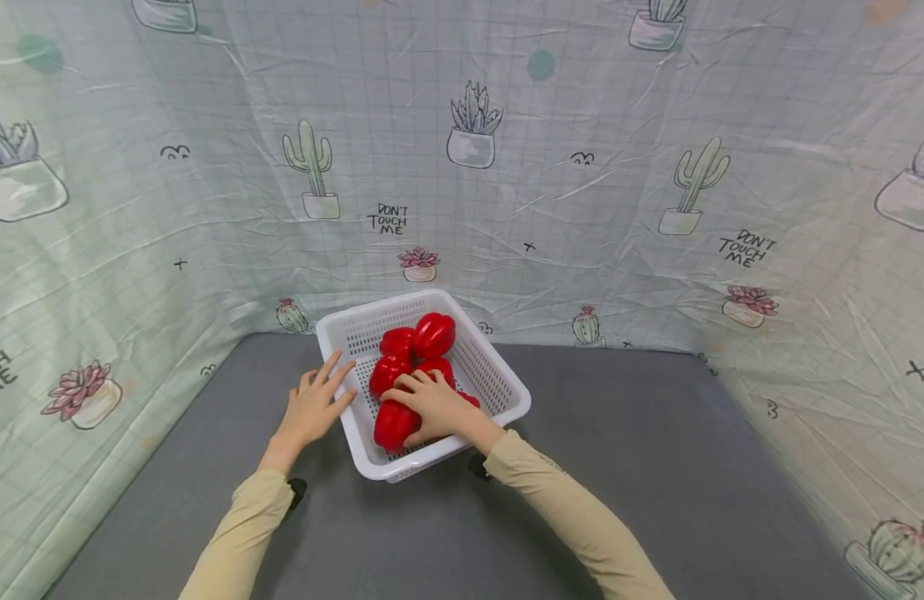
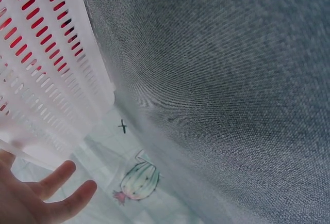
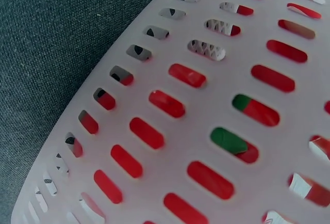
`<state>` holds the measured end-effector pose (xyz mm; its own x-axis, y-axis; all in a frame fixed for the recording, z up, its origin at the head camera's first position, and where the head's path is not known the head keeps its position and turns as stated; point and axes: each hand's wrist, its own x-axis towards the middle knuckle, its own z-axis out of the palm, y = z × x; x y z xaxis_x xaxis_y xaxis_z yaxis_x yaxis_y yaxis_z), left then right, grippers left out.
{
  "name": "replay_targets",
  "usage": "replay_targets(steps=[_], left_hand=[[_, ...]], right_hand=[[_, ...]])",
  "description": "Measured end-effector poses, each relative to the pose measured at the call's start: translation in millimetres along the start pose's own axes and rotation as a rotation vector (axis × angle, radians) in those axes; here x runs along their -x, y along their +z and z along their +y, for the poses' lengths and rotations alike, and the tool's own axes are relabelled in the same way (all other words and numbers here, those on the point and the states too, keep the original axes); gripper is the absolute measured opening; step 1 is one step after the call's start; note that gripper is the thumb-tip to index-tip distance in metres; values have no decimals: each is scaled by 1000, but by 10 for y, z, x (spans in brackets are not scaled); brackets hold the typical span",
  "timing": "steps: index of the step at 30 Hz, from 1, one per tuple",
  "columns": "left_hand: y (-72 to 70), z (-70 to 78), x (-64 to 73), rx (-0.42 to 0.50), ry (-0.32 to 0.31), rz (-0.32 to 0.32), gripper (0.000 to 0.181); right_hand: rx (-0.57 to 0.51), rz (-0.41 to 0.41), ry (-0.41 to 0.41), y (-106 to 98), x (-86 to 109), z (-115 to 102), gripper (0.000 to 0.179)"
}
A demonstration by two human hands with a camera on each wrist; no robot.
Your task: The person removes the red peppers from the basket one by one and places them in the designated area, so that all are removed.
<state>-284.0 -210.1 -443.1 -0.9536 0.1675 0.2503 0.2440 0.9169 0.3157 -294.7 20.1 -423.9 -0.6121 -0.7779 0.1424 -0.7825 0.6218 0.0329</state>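
A white slotted plastic basket (image 1: 499, 375) holds several glossy red bell peppers (image 1: 435, 336). My right hand (image 1: 439, 408) reaches over the near rim and grips the front red bell pepper (image 1: 396, 427), thumb on its near side and fingers across its top. At the basket's left rim rests my left hand (image 1: 309, 408), its fingers spread and fairly straight. The left wrist view shows part of that hand (image 2: 31, 198) beside the basket wall (image 2: 56, 95). Only the slotted wall (image 3: 154, 177) fills the right wrist view, with red and a bit of green behind it; the right hand is hidden there.
The basket stands on a dark grey tabletop (image 1: 619, 467), near its back edge. Behind and on both sides hangs a pale curtain (image 1: 536, 192) printed with cacti. Black wrist straps (image 1: 297, 493) show beneath the sleeves.
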Motion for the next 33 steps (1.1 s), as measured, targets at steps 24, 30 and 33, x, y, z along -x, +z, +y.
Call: replay_targets(steps=[24,30,33], left_hand=[[-9,15,-21,-3,23,4,55],[-8,8,-2,1,22,4,57],[-8,6,5,4,16,5,56]], right_hand=[[-143,96,54,-97,88,14,76],[-175,103,63,-118,129,15,77],[-189,124,54,-127,157,19,77]])
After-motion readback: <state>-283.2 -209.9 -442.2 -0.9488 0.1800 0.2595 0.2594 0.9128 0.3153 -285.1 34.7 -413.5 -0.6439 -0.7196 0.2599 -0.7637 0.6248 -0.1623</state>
